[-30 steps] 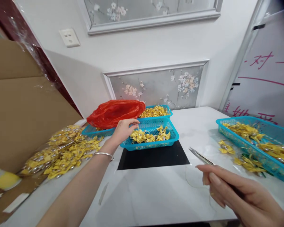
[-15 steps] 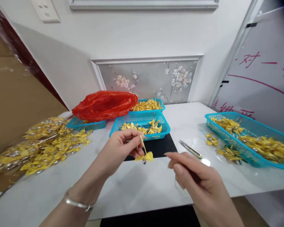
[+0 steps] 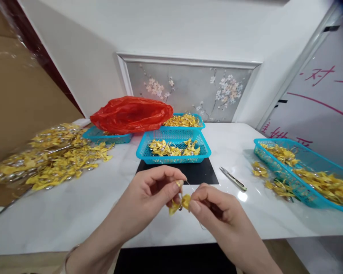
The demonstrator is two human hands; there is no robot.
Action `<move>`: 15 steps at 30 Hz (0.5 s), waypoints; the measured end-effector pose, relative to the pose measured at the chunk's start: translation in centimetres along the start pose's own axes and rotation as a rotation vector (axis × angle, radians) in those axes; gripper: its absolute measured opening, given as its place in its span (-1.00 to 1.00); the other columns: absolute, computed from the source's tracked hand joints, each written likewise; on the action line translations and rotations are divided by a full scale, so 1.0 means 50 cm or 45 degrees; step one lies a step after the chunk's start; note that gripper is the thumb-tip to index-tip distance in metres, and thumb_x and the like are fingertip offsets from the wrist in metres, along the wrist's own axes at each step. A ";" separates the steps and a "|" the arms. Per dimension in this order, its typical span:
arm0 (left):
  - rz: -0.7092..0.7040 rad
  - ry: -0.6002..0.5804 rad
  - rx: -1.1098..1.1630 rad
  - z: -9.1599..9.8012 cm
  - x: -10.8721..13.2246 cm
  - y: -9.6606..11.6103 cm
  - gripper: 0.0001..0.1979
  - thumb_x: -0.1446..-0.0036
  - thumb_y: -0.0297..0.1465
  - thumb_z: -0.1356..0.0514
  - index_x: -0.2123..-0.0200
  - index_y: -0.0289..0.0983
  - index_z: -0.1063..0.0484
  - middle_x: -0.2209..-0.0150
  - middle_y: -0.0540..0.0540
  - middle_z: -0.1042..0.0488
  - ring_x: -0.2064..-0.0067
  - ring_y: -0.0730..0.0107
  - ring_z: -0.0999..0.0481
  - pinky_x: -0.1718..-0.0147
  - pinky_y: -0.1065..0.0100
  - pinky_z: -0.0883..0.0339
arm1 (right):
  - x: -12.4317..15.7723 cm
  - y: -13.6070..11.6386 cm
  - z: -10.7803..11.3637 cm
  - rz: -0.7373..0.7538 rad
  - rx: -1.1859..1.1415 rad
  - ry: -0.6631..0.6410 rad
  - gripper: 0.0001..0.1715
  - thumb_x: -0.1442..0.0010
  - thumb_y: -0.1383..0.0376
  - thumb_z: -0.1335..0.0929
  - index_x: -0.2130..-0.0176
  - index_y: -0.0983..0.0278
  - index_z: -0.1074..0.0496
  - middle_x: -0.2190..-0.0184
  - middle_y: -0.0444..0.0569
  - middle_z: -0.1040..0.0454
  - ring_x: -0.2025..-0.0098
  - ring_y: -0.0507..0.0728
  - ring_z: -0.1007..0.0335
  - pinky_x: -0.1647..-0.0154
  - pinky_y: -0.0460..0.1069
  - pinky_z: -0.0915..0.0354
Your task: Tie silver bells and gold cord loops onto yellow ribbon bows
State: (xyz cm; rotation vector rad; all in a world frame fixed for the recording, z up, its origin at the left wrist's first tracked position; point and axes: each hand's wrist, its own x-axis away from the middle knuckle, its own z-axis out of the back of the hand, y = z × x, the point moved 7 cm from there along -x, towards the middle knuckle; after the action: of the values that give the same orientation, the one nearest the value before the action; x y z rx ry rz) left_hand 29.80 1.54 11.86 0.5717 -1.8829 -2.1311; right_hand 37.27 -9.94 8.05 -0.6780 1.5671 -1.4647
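My left hand point(image 3: 151, 194) and my right hand point(image 3: 214, 205) meet over the near edge of the white table point(image 3: 82, 213), both pinching one small yellow bow with a bell point(image 3: 179, 203). Fingers of both hands are closed on it. Small metal scissors point(image 3: 233, 179) lie on the table to the right of my right hand, apart from it. Straight beyond my hands stands a blue basket point(image 3: 173, 156) holding several yellow bows, at the far edge of a black square inset point(image 3: 201, 173).
A red plastic bag point(image 3: 131, 114) lies over a blue basket at the back left, another basket of bows point(image 3: 183, 120) behind. A loose heap of yellow bows point(image 3: 51, 160) covers the left, beside cardboard point(image 3: 20, 95). A long blue basket point(image 3: 303, 175) sits right.
My left hand picked a bow from the middle basket and brought it toward me. My right hand, which held the scissors a second ago, left them on the table and joined the bow.
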 end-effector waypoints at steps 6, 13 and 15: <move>0.215 0.073 0.558 0.009 0.014 -0.040 -0.79 -0.24 -0.33 -0.25 0.42 -0.30 -0.51 0.61 0.09 -0.37 0.61 0.64 -0.28 0.59 0.61 -0.26 | -0.004 0.043 0.003 -0.043 -0.308 0.107 -0.71 -0.34 0.07 -0.33 0.24 0.23 -0.48 0.52 -0.22 -0.12 0.53 -0.06 0.02 0.56 -0.11 0.04; 0.502 0.197 1.426 -0.034 0.028 -0.101 -0.66 -0.39 -0.51 0.03 0.36 -0.39 -0.48 0.61 0.06 -0.34 0.59 0.56 -0.43 0.55 0.52 -0.41 | 0.000 0.033 -0.040 -0.035 -0.393 -0.033 -0.81 -0.25 0.13 -0.41 0.19 0.16 -0.54 0.42 -0.17 -0.27 0.49 -0.06 -0.06 0.51 -0.11 -0.02; 0.524 0.221 1.471 -0.043 0.032 -0.114 -0.66 -0.39 -0.52 0.05 0.34 -0.39 -0.47 0.59 0.07 -0.35 0.58 0.56 -0.46 0.51 0.50 -0.44 | 0.002 0.026 -0.046 0.012 -0.325 0.022 -0.88 -0.21 0.21 -0.43 0.20 0.14 -0.54 0.39 -0.17 -0.31 0.47 -0.05 -0.10 0.48 -0.11 -0.06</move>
State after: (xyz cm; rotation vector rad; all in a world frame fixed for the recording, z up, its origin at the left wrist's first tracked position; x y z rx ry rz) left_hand 29.75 -0.25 5.82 0.4494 -2.6701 -0.5802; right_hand 35.45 -8.66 6.64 -0.8044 1.7866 -1.2785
